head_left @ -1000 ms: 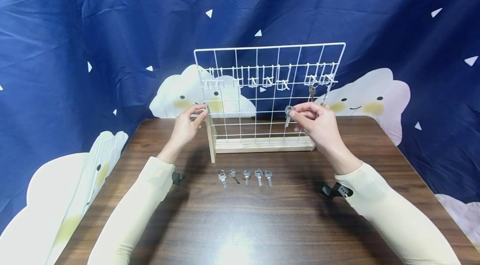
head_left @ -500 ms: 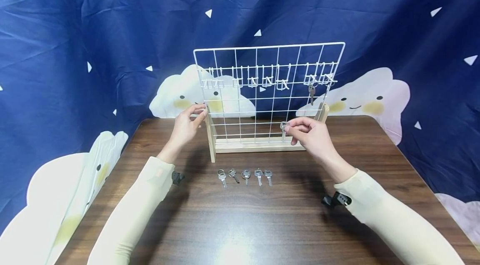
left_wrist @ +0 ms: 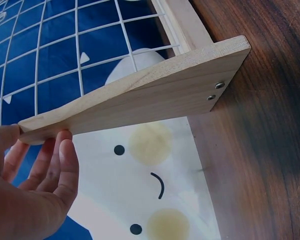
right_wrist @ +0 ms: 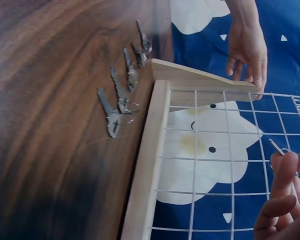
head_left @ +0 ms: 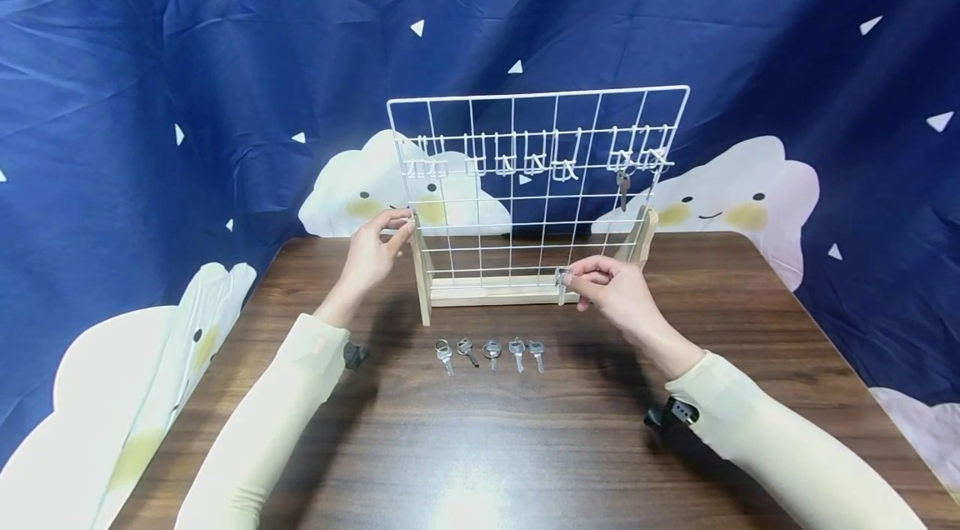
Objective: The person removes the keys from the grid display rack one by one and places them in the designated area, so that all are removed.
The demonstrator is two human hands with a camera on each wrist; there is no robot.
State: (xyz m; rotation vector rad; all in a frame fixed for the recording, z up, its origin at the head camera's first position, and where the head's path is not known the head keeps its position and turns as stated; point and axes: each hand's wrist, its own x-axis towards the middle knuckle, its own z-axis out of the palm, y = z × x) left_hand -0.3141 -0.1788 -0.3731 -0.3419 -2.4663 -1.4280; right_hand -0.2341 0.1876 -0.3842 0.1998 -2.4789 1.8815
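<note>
My right hand [head_left: 611, 297] pinches a key [head_left: 561, 287] by its head, between thumb and fingers, in front of the rack's lower right part. In the right wrist view, the key's ring [right_wrist: 286, 151] shows at my fingertips. A white wire grid rack [head_left: 513, 198] stands on wooden supports. My left hand [head_left: 378, 251] grips the top end of its left wooden side panel [left_wrist: 140, 97], as the left wrist view also shows. Several silver keys with rings [head_left: 492, 353] lie in a row on the table. Another key [head_left: 623, 190] hangs from a hook on the right.
Several white wire hooks [head_left: 535, 163] line the upper part of the grid. A wooden crossbar [head_left: 487, 293] joins the supports at the bottom. The brown wooden table [head_left: 450, 447] ends at a blue curtain [head_left: 300, 30] printed with clouds.
My right hand, still pinching the key, has moved down and slightly left along the front of the grid. My left hand, the rack and the keys on the table have stayed put.
</note>
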